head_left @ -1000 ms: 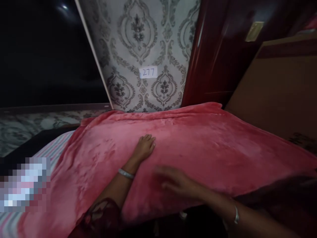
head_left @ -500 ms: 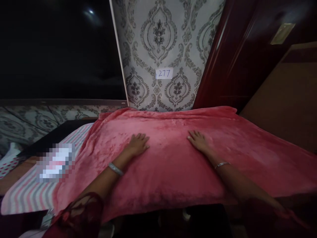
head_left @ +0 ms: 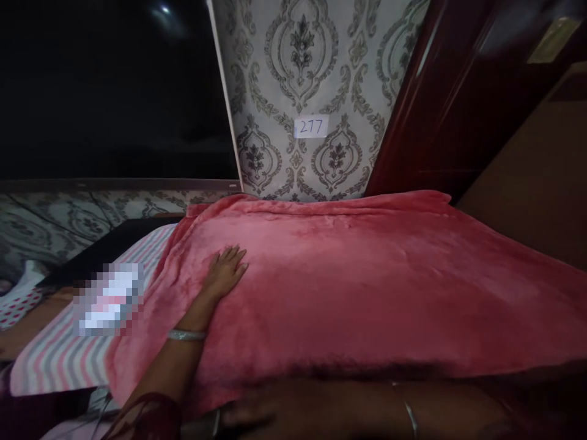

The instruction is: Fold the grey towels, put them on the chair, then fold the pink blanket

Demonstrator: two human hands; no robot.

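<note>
On the left part of the pink fleece blanket (head_left: 348, 287), the left hand (head_left: 225, 271) lies flat, palm down, fingers (head_left: 236, 256) spread and holding nothing. Low at the near edge, the right hand (head_left: 257, 410) sits in shadow; its grip cannot be told. Spread wide, the blanket covers a striped sheet (head_left: 55, 360), below patterned wallpaper (head_left: 302, 73) bearing a label (head_left: 311, 127) reading 277.

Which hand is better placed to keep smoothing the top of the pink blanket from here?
Left, probably. The left hand lies flat, fingers spread, on the pink blanket. The right hand is low at the blanket's near edge, in shadow, off the top surface.
</note>
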